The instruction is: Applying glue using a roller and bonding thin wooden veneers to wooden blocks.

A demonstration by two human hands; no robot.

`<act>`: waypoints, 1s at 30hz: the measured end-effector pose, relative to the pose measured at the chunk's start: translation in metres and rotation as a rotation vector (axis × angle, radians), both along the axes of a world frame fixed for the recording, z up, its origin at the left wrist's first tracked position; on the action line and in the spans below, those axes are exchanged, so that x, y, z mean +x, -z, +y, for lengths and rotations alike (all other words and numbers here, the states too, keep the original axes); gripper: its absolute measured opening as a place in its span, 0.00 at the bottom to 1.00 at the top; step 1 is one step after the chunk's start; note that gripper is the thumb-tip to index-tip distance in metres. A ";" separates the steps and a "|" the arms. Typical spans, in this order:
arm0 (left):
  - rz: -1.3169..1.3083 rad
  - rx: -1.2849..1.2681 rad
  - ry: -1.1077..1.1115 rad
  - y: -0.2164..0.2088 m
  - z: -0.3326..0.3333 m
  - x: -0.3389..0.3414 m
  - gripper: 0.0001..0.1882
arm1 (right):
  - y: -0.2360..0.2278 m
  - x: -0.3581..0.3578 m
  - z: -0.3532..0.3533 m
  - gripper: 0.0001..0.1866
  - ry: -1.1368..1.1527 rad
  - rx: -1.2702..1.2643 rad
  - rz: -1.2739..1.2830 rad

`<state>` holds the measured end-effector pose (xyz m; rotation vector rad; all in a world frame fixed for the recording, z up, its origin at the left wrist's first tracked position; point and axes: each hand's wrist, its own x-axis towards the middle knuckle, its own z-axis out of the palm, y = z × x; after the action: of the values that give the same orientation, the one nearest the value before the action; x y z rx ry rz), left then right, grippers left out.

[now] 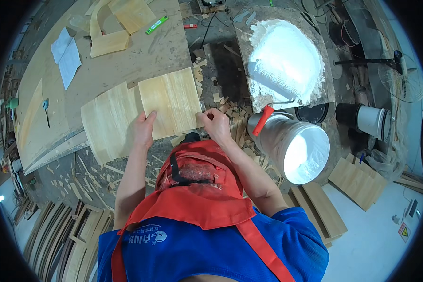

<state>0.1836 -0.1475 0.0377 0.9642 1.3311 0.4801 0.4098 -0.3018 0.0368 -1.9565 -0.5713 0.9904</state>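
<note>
A pale wood veneer sheet [171,101] lies at the near edge of the worktable, partly over a second veneer sheet [109,122] on its left. My left hand [144,130] holds the upper sheet at its lower left side, thumb on top and the other fingers mostly hidden. At that sheet's right edge, near the lower right corner, my right hand [216,124] is closed with thumb and forefinger pinching it. Both sheets stick out past the table edge toward my red apron.
Right of the table, a board [329,84] carries white paste and a red-handled paint roller [264,120]. A white bucket [289,141] tilts below it. Wood scraps [235,115] litter the floor. White paper [66,54], a green-wrapped strip [156,25] and curved wood pieces [109,44] lie farther back.
</note>
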 end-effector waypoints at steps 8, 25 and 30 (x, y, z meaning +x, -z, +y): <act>0.019 -0.037 0.021 0.007 0.004 -0.005 0.20 | 0.019 -0.002 -0.003 0.17 -0.012 0.016 -0.091; 0.035 -0.056 0.028 -0.013 0.003 0.004 0.21 | 0.019 0.001 -0.021 0.20 0.116 0.053 0.298; 0.041 -0.060 0.028 -0.010 0.003 0.003 0.21 | 0.007 -0.005 -0.029 0.19 0.010 -0.016 0.257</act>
<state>0.1868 -0.1446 0.0481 0.9457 1.3593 0.3986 0.4052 -0.3310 0.0293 -1.8069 -0.4087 1.2196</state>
